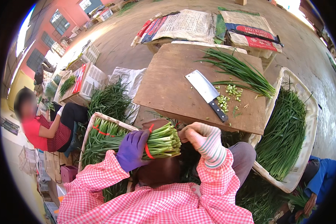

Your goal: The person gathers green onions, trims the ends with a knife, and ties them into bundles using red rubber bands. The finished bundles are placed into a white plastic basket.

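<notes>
My left hand (133, 149), in a purple glove, is closed around a thick bundle of green leafy stalks, likely Chinese chives (163, 141). A red band (147, 145) circles the bundle near its pale cut ends, which point to the right. Just right of those ends is my right hand (196, 137), in a striped knit glove with the fingers drawn together; whether it pinches something cannot be told. Beyond the hands, a cleaver (203, 88) with a black handle lies on a brown wooden board (165, 81), beside chopped stem ends (223, 103) and a loose bunch of chives (238, 70).
A white plastic crate (310, 140) of chives stands at the right, another crate (85, 137) with banded bundles at the left. Loose greens (110, 99) are heaped behind the left crate. One person (51, 126) sits at the left; another person's hands (309, 205) hold greens at lower right.
</notes>
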`<state>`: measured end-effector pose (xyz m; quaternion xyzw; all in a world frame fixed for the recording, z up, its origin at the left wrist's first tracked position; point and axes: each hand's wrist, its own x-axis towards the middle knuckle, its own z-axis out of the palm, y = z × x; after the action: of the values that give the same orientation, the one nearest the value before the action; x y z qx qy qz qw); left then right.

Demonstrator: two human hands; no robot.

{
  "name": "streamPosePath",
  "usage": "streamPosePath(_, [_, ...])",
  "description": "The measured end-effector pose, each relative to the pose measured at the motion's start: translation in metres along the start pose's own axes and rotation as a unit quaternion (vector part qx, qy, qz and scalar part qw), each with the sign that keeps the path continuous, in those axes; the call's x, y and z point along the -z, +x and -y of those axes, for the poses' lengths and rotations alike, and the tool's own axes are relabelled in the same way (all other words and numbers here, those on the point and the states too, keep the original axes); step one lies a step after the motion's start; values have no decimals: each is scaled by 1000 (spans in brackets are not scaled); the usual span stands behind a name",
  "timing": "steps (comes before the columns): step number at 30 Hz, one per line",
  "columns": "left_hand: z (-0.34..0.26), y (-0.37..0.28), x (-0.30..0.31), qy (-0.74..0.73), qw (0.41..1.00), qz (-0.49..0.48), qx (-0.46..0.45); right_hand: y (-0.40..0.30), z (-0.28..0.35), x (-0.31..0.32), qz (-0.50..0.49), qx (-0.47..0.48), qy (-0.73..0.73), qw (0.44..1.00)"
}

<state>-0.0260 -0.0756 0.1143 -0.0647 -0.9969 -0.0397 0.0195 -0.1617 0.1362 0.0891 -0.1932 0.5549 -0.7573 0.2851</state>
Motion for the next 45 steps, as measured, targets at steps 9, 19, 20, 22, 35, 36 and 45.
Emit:
streamPosePath(9, [8,-11,-8,14,999,-44,-6,0,-31,11,-100,-101,-171,975])
streamPosePath(19, [7,-10,-12,38,996,-79,-14,15,-32,-23,-52,78,-325,941])
streamPosePath(20, [10,-12,-17,60,995,-83,-16,14,-28,-20,-77,109,-344,929])
streamPosePath(22, [13,-19,-18,54,994,-91,-12,14,-14,-10,-133,88,-294,942])
streamPosePath(35, [9,-42,25,-112,956,-263,64,-39,-81,30,-178,-53,-280,942])
streamPosePath(36, [8,-49,40,-160,933,-316,67,-34,-79,22,-142,-52,-279,948])
streamPosePath(45, [69,-132,95,-412,619,-667,45,23,-69,-50,-37,13,-319,947])
